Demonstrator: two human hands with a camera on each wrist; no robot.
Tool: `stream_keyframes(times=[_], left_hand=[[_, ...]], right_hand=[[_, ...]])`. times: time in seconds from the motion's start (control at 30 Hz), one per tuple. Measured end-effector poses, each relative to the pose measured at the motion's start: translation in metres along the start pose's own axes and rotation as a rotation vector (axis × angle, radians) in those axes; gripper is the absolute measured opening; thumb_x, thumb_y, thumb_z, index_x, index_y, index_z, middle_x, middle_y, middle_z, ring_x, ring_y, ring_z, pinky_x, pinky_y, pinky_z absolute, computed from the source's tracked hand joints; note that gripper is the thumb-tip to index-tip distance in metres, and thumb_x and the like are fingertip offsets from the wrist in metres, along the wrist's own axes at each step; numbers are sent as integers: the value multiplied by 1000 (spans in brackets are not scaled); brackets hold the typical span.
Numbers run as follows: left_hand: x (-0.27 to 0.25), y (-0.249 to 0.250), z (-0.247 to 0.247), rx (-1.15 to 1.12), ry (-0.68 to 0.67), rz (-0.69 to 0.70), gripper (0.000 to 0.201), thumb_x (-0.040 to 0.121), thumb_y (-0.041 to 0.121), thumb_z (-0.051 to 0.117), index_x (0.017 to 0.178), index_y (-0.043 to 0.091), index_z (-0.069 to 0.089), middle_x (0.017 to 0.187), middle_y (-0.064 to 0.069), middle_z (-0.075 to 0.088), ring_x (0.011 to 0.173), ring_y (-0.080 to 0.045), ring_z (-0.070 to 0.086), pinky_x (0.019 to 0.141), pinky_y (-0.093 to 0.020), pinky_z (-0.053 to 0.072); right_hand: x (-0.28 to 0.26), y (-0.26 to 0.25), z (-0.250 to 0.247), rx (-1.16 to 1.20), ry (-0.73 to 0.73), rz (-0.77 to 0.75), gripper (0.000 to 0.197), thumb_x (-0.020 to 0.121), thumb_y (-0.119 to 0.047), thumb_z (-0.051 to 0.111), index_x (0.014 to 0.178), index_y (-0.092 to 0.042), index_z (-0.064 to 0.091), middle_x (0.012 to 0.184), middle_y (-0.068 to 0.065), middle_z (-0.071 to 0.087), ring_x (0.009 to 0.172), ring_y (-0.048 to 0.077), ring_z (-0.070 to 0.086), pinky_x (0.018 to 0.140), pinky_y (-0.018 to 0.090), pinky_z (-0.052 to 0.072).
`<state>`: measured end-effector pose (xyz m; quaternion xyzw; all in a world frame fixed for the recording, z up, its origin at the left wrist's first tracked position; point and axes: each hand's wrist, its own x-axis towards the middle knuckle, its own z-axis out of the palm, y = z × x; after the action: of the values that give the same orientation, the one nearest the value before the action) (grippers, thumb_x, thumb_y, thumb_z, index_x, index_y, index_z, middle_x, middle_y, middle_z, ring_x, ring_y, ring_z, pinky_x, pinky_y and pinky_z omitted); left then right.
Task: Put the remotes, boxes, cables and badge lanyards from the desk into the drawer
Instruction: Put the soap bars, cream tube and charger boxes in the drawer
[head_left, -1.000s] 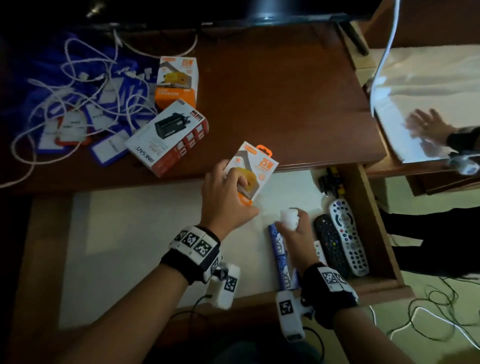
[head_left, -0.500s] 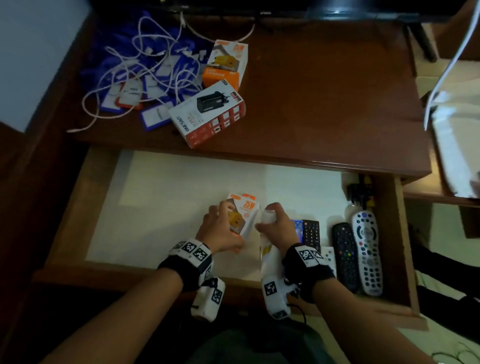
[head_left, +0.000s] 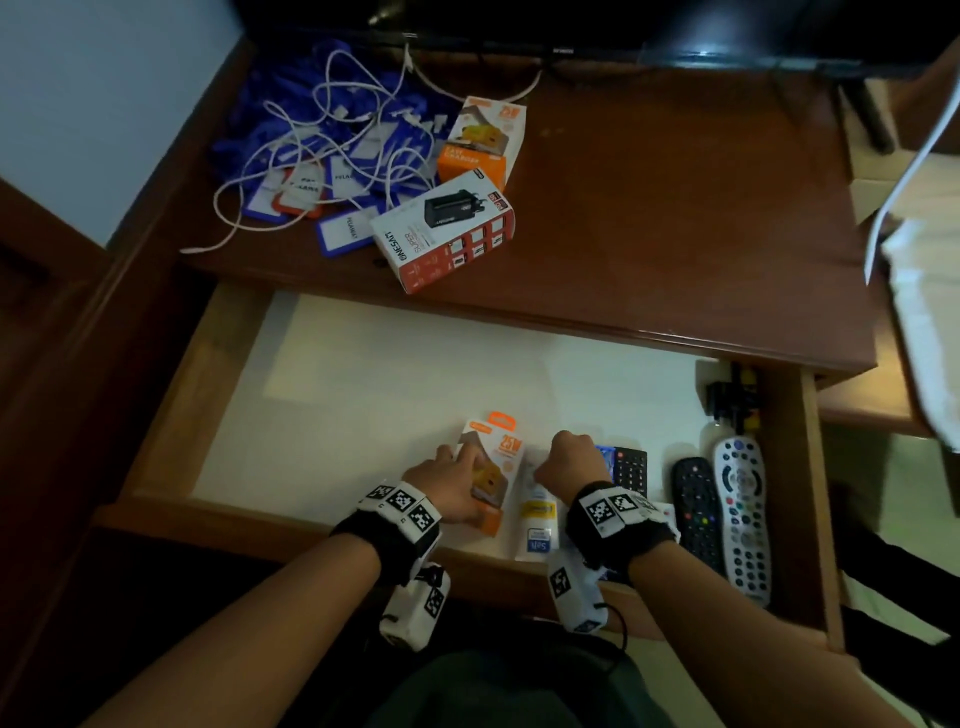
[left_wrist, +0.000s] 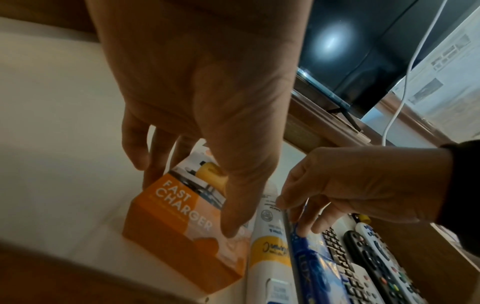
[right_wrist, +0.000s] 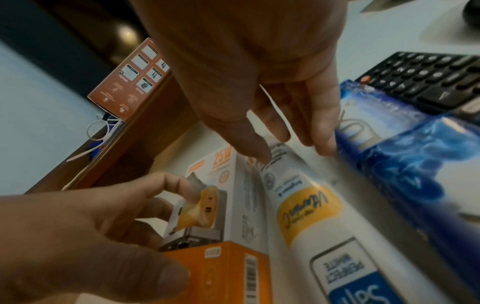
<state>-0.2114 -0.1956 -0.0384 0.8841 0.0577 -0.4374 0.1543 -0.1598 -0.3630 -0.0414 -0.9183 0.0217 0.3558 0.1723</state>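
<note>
In the head view the drawer (head_left: 363, 384) is pulled out. My left hand (head_left: 454, 480) grips an orange fast-charger box (head_left: 493, 467) (left_wrist: 171, 207) lying at the drawer's front, thumb on its top face, fingers on its left side. Beside it my right hand (head_left: 569, 462) pinches the top of a white tube (head_left: 537, 519) (right_wrist: 311, 205) that lies flat. Three remotes (head_left: 740, 519) and a blue pack (right_wrist: 405, 156) lie to the right in the drawer. On the desk (head_left: 675, 234) remain an orange box (head_left: 483, 140), a white and red charger box (head_left: 444, 231), white cables (head_left: 322, 119) and blue badge lanyards (head_left: 311, 187).
A television's base (head_left: 701, 52) stands along the back of the desk. A white cable (head_left: 904, 171) hangs at the right over pale cloth (head_left: 930, 312). The drawer's left half shows bare white liner. A black and yellow item (head_left: 735, 395) sits in the drawer's back right corner.
My left hand brought the orange box down from the desk edge to the drawer's front. My right hand laid the white tube flat beside it.
</note>
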Motion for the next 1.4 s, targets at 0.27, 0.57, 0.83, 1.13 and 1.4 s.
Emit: stream_keyframes(times=[0.27, 0.57, 0.83, 1.13, 1.4], left_hand=[[-1, 9, 11, -42, 36, -1, 90, 71, 43, 76, 138, 30, 16, 136, -9, 37, 115, -30, 51, 98, -47, 44], [16, 23, -1, -95, 44, -33, 118, 72, 44, 77, 148, 38, -14, 151, -12, 18, 128, -36, 42, 104, -48, 41], [8, 20, 11, -134, 3, -2, 107, 74, 50, 72, 145, 42, -7, 144, -17, 32, 121, -38, 50, 100, -47, 46], [4, 14, 17, -125, 6, -6, 110, 73, 51, 75, 145, 42, -8, 137, -18, 42, 118, -37, 52, 96, -42, 46], [5, 15, 21, -158, 8, 34, 111, 73, 54, 72, 143, 48, -15, 137, -15, 48, 113, -35, 56, 93, -44, 50]], right_hand=[[9, 37, -21, -77, 219, -22, 34, 84, -25, 54, 114, -7, 57, 116, 14, 55, 113, 34, 46, 86, 40, 46], [11, 62, -13, -183, 74, -133, 32, 85, -24, 54, 114, -15, 64, 117, 9, 53, 116, 32, 46, 91, 40, 43], [7, 34, 3, -175, 5, -411, 58, 88, -32, 59, 141, -16, 41, 143, 6, 43, 133, 27, 33, 107, 44, 33], [12, 26, -1, -447, -11, -459, 39, 91, -25, 48, 129, -16, 51, 130, 4, 51, 127, 25, 37, 102, 43, 33], [8, 28, 0, -349, 3, -424, 35, 94, -23, 47, 127, -15, 53, 128, 6, 55, 126, 28, 38, 102, 43, 35]])
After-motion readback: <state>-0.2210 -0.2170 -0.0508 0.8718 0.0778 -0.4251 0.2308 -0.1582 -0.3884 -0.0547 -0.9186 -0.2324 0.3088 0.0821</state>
